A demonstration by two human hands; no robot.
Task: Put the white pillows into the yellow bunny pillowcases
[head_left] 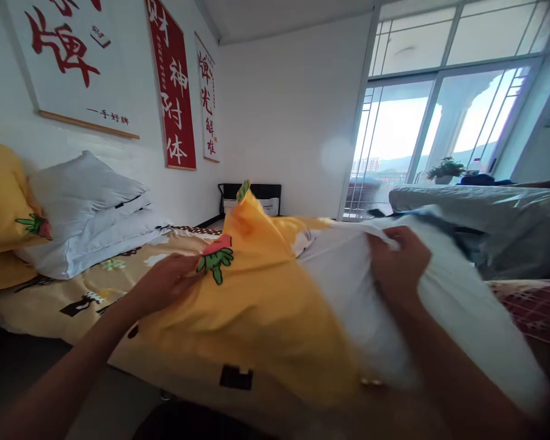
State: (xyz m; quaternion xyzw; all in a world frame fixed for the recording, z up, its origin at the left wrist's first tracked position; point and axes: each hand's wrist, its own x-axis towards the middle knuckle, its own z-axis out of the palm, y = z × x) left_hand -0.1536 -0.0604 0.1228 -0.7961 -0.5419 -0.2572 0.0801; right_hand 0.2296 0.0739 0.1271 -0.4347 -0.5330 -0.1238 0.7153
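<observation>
A yellow pillowcase [266, 299] with a strawberry print spreads over the bed in front of me. My left hand [168, 282] is closed on its left edge, beside the printed strawberry. From the pillowcase's right side a white pillow [462, 311] sticks out, partly covered by the yellow cloth. With closed fingers my right hand [401, 260] grips the pillow's white fabric near its upper edge. Motion blurs the right hand and the pillow's lower part. How far the pillow reaches inside the case is hidden.
White pillows [87, 201] and a yellow pillow [4, 201] lie at the bed's left end. Patterned bedding [132, 260] covers the bed. A cloth-covered piece of furniture [440, 198] stands at the right, with a potted plant [445, 170] behind it by the window.
</observation>
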